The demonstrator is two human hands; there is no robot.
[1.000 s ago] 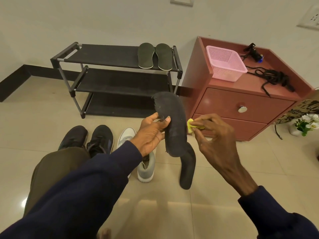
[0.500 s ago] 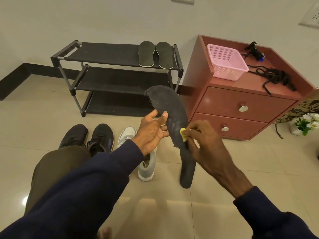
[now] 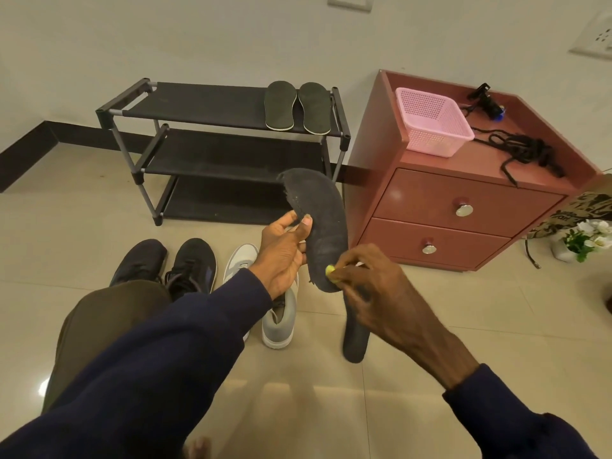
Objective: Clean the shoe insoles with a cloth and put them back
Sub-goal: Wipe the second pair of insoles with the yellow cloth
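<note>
1. Worn dark grey foam insole (image 3: 319,223), frayed along one edge. I hold it upright in the air in front of me, toe end up and curling over. My left hand (image 3: 284,256) pinches its near edge at mid-length, thumb on the face and fingers behind. I judge it light, soft and floppy. It is best gripped close to the wiped patch so that my fingers back the pressure, and the fraying may tear.
2. Small yellow cloth (image 3: 330,270), bunched in the curled fingertips of my right hand (image 3: 374,293) and pressed to the insole just below my left grip.
3. Second dark insole (image 3: 355,342), on the tiled floor beneath my right hand.
4. Grey-and-white shoe (image 3: 278,323), under my left wrist. Black sneakers (image 3: 195,263), farther left.
5. Black shoe rack (image 3: 212,104) and reddish two-drawer cabinet (image 3: 463,200), beyond both hands.
</note>
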